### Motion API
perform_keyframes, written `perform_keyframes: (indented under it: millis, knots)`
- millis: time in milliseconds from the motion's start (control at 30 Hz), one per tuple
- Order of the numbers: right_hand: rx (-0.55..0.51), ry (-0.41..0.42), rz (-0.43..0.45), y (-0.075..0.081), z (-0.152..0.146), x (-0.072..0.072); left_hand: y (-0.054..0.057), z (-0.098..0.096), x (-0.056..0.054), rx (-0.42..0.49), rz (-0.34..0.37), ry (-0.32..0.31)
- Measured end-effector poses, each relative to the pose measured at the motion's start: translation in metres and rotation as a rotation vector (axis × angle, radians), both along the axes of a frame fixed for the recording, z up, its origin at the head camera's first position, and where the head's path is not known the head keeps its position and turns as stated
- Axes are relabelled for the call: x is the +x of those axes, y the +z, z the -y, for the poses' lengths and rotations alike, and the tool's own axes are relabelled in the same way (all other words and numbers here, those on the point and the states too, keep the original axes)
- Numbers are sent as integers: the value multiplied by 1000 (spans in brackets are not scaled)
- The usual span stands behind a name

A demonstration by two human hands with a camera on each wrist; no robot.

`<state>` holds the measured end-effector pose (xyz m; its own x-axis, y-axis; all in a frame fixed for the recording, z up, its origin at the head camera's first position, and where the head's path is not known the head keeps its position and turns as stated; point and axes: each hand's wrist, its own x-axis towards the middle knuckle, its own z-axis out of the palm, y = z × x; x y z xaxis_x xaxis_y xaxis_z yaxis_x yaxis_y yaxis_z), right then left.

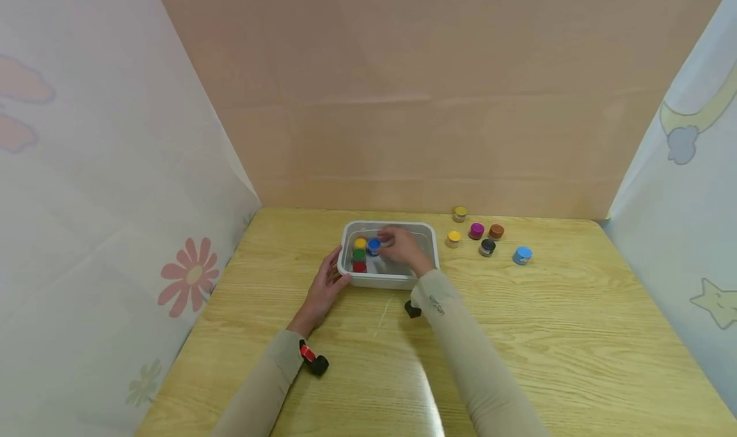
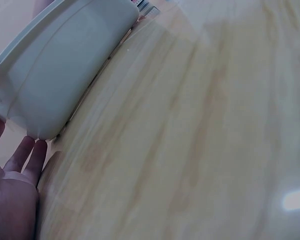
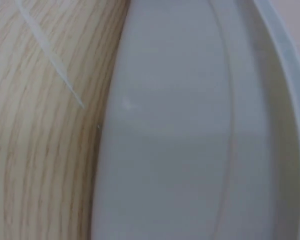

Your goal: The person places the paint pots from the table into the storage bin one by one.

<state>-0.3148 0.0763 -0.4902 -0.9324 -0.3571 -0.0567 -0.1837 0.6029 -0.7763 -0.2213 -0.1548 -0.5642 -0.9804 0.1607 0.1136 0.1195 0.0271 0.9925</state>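
A white plastic tub sits on the table, holding small paint jars at its left end: a yellow-lidded jar, a green one, a red one and a blue one. My left hand rests against the tub's left front corner. In the left wrist view its fairly straight fingers touch the tub's outer wall. Reaching over the front rim, my right hand pinches the blue jar between thumb and fingertips. The right wrist view shows just the tub's side and tabletop.
Right of the tub stand more jars: dark yellow, bright yellow, magenta, brown, black and light blue. A brown paper wall rises behind the wooden table. Patterned sheets hang at both sides.
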Motion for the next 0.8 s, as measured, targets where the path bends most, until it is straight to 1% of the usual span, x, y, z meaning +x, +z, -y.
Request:
perform_keyframes:
  millis: [167,233,467,667,800]
  knots:
    - [-61,-3,19,10,-14,4,-1,0,-1,-14,-13,5]
    - [-73,-10,14,15,-22,5,-1,0,-1,-17,-17,6]
    - [-102,-63,-66,32,-53,7,0,1,0,-24,-7,18]
    - [-146,-120,-144,33,-80,7,0,1,1,-26,9,13]
    - [-156,-163,-151,31,-94,7,1,1,1,-27,16,18]
